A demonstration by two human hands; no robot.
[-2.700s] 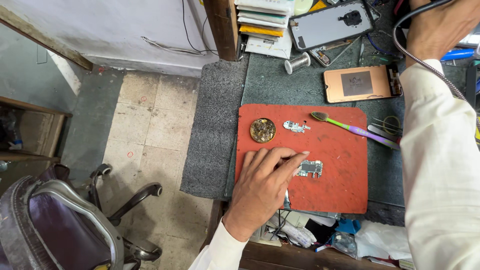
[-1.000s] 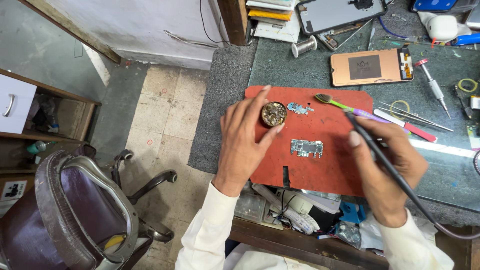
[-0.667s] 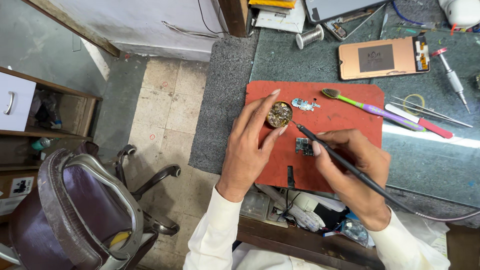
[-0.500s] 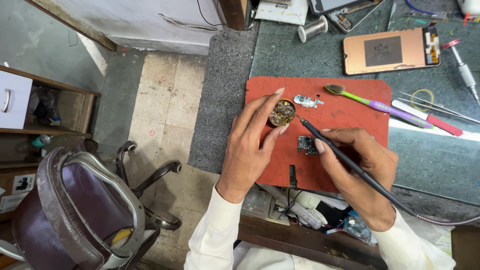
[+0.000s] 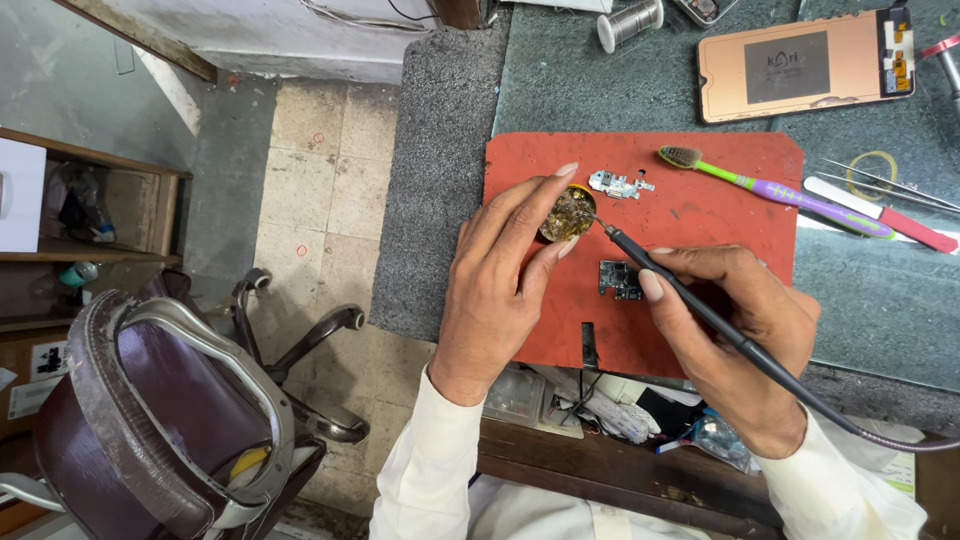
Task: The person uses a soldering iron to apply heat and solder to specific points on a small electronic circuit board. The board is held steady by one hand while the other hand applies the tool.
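On the red work mat (image 5: 700, 215) my left hand (image 5: 500, 280) grips a small round tin of amber flux (image 5: 568, 213) between fingers and thumb. My right hand (image 5: 735, 335) holds a black soldering iron (image 5: 690, 300) like a pen, its tip dipped at the tin's right edge. A small dark circuit board (image 5: 620, 279) lies on the mat just below the iron's shaft. A small silver metal part (image 5: 618, 184) lies right of the tin, near the mat's far edge.
A purple and green toothbrush (image 5: 775, 190), tweezers (image 5: 885, 185) and a red-handled tool (image 5: 870, 213) lie at the right. A phone panel (image 5: 805, 65) and solder spool (image 5: 630, 20) sit farther back. A brown office chair (image 5: 170, 410) stands on the floor at left.
My right hand brought the soldering iron in from the right to the tin. My left hand left the mat's middle and closed on the tin. The camera has drawn closer.
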